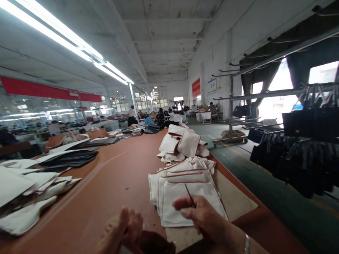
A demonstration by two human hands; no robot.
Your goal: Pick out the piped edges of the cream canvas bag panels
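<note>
Brown tabletop [111, 184] lies bare between piles; right hand [201, 217] pinches needle [190, 195], left [123, 231] grips leather [153, 248].

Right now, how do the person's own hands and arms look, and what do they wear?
Both hands are bare, without gloves. The right hand has a thin silver-coloured bangle around the wrist, and a small edge of blue shows at the bottom of the picture beside that forearm. The left hand shows no ring or sleeve in view.
</note>
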